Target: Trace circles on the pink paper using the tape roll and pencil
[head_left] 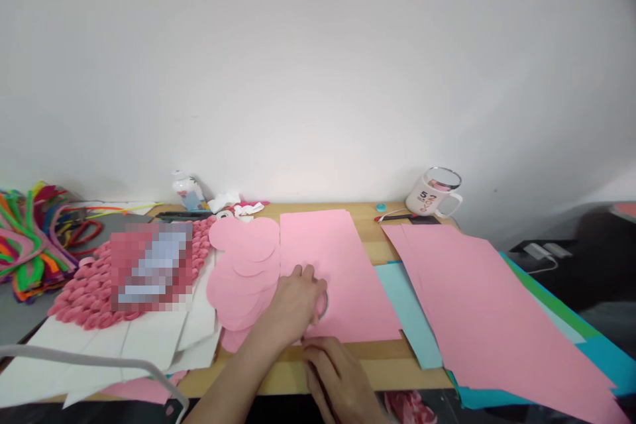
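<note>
A sheet of pink paper [328, 252] lies at the middle of the table. My left hand [298, 301] rests on its lower left part, fingers bent around a grey-edged ring [324, 305] that lies on the paper; most of the ring is hidden. Just in front, at the sheet's near edge, is my right hand [340, 377]. Its fingers are curled and pressed together, with the tips close below my left hand. Whatever those fingers hold is hidden. Beside my left forearm is a pile of rounded pink paper cutouts [243, 278].
On the left are a phone [159, 262] on a pink braided mat [84, 295], white sheets [149, 344], colourful pipe cleaners [37, 245] and a white bottle [189, 191]. To the right lie more pink sheets [487, 305] over blue ones, with a mug [431, 193] behind.
</note>
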Demonstrator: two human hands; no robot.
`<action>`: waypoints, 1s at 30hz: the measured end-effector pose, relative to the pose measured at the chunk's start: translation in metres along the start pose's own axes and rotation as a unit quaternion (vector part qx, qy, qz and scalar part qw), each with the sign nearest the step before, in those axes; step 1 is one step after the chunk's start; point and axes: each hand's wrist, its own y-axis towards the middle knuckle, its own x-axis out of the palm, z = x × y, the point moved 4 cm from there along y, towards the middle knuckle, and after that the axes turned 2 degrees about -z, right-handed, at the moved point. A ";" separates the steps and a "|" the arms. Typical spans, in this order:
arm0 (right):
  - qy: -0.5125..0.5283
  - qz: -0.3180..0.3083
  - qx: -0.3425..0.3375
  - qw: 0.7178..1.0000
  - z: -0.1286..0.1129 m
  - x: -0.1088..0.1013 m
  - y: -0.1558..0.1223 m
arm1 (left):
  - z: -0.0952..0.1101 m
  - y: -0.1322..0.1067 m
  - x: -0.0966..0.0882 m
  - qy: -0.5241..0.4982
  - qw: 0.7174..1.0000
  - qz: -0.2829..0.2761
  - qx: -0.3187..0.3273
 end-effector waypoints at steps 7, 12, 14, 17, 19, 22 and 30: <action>0.221 0.024 0.310 0.924 0.051 -0.069 0.010 | 0.005 0.001 0.004 0.012 1.000 0.021 -0.002; 0.264 0.131 0.378 0.878 0.090 -0.104 0.062 | 0.008 0.011 0.019 0.046 0.998 0.030 -0.012; 0.283 0.124 0.361 0.880 0.097 -0.095 0.088 | 0.010 0.014 0.023 0.055 0.998 0.042 -0.015; 0.315 0.030 0.328 0.890 0.096 -0.060 0.123 | 0.015 0.015 0.025 0.043 0.998 0.041 -0.024; 0.345 -0.060 0.304 0.886 0.088 -0.032 0.140 | 0.018 0.015 0.025 0.035 0.998 0.030 -0.042; 0.368 -0.217 0.260 0.866 0.070 0.002 0.152 | 0.021 0.019 0.030 0.030 0.997 0.022 -0.073; 0.277 -0.488 0.138 0.816 0.050 0.034 0.156 | 0.020 0.038 0.052 0.036 0.985 0.059 -0.160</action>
